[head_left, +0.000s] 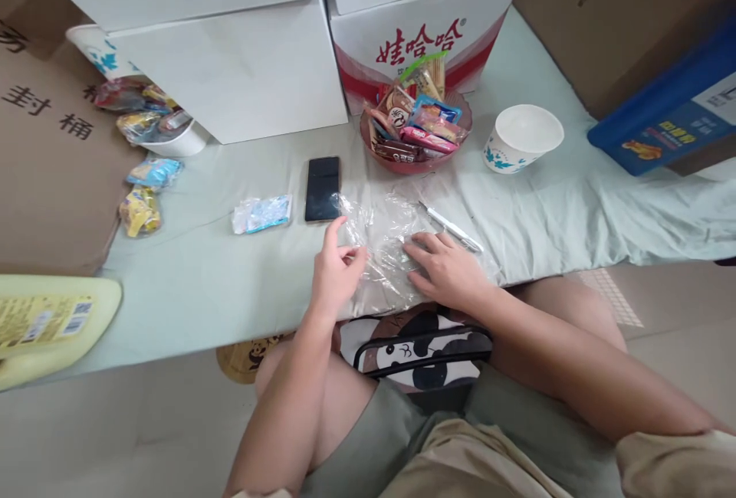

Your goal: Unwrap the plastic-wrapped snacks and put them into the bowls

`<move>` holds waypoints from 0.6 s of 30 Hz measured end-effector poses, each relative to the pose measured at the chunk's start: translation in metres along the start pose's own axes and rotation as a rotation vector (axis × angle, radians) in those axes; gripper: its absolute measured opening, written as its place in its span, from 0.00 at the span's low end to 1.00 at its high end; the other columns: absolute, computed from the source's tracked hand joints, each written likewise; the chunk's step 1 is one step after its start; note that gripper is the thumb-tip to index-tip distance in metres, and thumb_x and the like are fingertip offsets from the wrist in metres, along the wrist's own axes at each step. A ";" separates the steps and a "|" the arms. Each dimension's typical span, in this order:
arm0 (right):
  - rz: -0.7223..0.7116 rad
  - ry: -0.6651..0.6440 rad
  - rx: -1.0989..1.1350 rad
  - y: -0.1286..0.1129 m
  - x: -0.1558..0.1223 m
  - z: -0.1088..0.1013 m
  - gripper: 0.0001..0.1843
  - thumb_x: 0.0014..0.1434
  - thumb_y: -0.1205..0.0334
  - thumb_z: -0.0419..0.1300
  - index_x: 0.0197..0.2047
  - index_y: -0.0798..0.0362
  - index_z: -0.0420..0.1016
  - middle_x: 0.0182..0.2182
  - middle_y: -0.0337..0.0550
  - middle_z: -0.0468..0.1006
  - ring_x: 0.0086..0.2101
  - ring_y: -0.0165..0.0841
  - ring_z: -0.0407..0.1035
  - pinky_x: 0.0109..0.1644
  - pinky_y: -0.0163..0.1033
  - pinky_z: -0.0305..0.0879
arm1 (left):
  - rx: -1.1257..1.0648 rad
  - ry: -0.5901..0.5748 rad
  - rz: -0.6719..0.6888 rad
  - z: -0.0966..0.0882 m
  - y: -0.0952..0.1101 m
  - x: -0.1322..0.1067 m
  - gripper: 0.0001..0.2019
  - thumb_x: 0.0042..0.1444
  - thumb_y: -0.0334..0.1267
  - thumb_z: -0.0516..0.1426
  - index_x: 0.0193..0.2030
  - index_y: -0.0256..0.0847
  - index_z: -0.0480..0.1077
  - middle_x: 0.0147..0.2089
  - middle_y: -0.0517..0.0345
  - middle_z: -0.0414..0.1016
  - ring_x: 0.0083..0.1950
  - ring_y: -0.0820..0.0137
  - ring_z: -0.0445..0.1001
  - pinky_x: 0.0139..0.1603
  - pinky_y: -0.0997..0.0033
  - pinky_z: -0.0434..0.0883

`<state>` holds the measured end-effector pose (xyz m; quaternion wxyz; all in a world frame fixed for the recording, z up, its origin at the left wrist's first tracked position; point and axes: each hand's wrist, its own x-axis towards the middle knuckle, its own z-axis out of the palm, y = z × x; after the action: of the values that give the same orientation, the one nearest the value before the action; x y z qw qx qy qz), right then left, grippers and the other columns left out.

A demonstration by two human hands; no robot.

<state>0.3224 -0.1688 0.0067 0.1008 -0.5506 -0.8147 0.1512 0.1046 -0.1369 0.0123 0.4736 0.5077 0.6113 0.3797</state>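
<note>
A crumpled clear plastic bag point(382, 257) lies on the cloth between my two hands. My left hand point(338, 272) is at its left side, index finger raised, with the thumb and curled fingers pinching its edge. My right hand point(445, 268) rests on the bag's right side with its fingers apart and gripping nothing. Just beyond the right hand lies a slim, light-coloured utility knife point(454, 228), its blade end pointing up and left. A dark phone point(323, 188) lies beyond the left hand, close to the bag.
Behind the bag stand a bowl point(396, 167) of wrapped snacks and a white paper tub point(520, 142). A small blue-white packet point(263, 214) lies left of the phone. White boxes point(230, 73) line the back. A yellow-green bottle point(57, 322) is at the left edge.
</note>
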 end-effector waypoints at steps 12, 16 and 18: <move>-0.180 0.166 0.287 0.018 -0.005 -0.012 0.17 0.65 0.64 0.54 0.55 0.52 0.75 0.55 0.50 0.78 0.55 0.39 0.72 0.59 0.48 0.70 | -0.246 0.044 -0.059 -0.012 0.015 0.004 0.21 0.44 0.35 0.54 0.49 0.45 0.66 0.23 0.64 0.72 0.16 0.79 0.51 0.18 0.78 0.48; -0.100 -0.008 0.085 0.016 -0.002 -0.003 0.22 0.62 0.64 0.57 0.60 0.52 0.72 0.62 0.51 0.71 0.59 0.45 0.68 0.61 0.53 0.67 | -0.149 0.194 -0.024 -0.014 0.005 0.010 0.22 0.44 0.33 0.52 0.49 0.45 0.65 0.25 0.65 0.72 0.17 0.78 0.52 0.18 0.77 0.50; -0.043 -0.028 0.019 0.017 -0.002 -0.005 0.22 0.62 0.64 0.58 0.59 0.51 0.73 0.61 0.51 0.73 0.57 0.47 0.69 0.59 0.54 0.67 | -0.057 0.300 0.011 -0.021 -0.003 0.014 0.23 0.45 0.32 0.52 0.51 0.45 0.64 0.30 0.63 0.74 0.18 0.79 0.54 0.19 0.76 0.52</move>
<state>0.3391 -0.1640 0.0050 0.0975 -0.5300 -0.8262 0.1643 0.0830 -0.1237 0.0126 0.3893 0.4350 0.6613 0.4711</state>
